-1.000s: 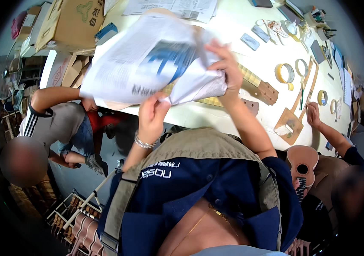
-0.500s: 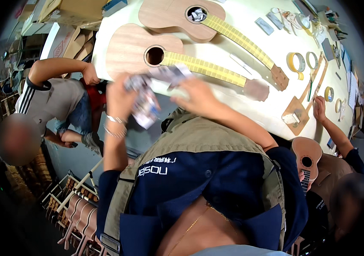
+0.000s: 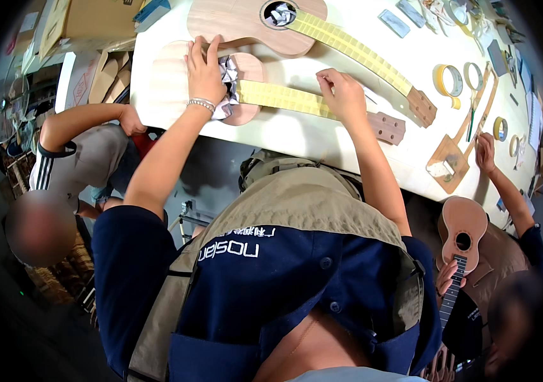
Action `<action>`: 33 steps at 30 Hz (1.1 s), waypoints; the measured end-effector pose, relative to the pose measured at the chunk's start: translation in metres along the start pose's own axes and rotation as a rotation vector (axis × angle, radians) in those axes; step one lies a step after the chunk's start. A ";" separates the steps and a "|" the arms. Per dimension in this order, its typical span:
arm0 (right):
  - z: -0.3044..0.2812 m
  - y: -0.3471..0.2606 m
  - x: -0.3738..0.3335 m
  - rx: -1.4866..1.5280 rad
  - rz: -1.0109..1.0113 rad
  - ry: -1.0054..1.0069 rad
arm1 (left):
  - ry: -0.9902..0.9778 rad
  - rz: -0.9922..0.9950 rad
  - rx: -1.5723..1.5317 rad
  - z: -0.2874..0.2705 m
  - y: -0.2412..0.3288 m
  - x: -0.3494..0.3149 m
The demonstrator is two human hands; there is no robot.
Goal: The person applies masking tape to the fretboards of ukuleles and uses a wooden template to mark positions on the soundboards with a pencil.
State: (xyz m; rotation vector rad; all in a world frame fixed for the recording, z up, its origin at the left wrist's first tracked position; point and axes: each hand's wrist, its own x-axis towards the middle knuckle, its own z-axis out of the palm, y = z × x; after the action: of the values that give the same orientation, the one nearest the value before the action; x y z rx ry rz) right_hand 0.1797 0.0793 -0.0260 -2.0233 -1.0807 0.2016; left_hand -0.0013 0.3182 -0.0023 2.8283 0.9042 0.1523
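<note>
A pale wooden ukulele [image 3: 169, 76] lies on the white table, its fretboard [image 3: 284, 97] covered with yellow tape. My left hand [image 3: 208, 73] rests over its body with fingers stretched out and apart. Crumpled printed paper [image 3: 227, 86] sits at the sound hole beside that palm, and the hole itself is hidden. My right hand [image 3: 346, 95] is above the neck near the headstock [image 3: 386, 127], fingers curled closed. Whatever they hold, if anything, is hidden. Farther back lies a second ukulele [image 3: 239, 25], also taped, with crumpled paper [image 3: 280, 14] in its sound hole.
Tape rolls [image 3: 447, 81], grey blocks [image 3: 393, 23] and a wooden piece with long arms [image 3: 449, 162] lie on the table's right side. A co-worker at right holds a small ukulele [image 3: 463, 229]. Another person's hand [image 3: 132, 120] touches the left table edge. Cardboard boxes [image 3: 87, 28] stand behind.
Both hands moved from the near table edge onto the closer ukulele. The crumpled paper, held in front of it before, is now at its sound hole. The headstock turned to show its holes.
</note>
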 end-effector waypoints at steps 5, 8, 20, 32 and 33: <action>-0.005 0.004 0.005 0.099 0.142 0.051 | -0.290 0.215 -0.301 -0.030 -0.040 0.015; -0.002 0.003 0.001 0.110 0.167 0.034 | -0.413 0.170 -0.347 -0.049 -0.069 0.026; -0.004 -0.002 -0.001 -0.017 0.176 0.033 | 0.012 0.246 -0.434 -0.008 -0.021 -0.015; -0.004 0.007 -0.005 -0.039 0.171 -0.002 | -0.466 0.203 -0.197 -0.060 -0.016 -0.001; -0.002 0.007 -0.006 -0.038 0.183 -0.007 | -0.361 0.213 -0.093 -0.061 -0.008 -0.002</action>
State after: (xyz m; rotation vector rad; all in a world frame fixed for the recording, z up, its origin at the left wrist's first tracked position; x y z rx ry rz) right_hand 0.1809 0.0714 -0.0310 -2.1580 -0.9098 0.2839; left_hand -0.0167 0.3310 0.0555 2.7301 0.5057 -0.2744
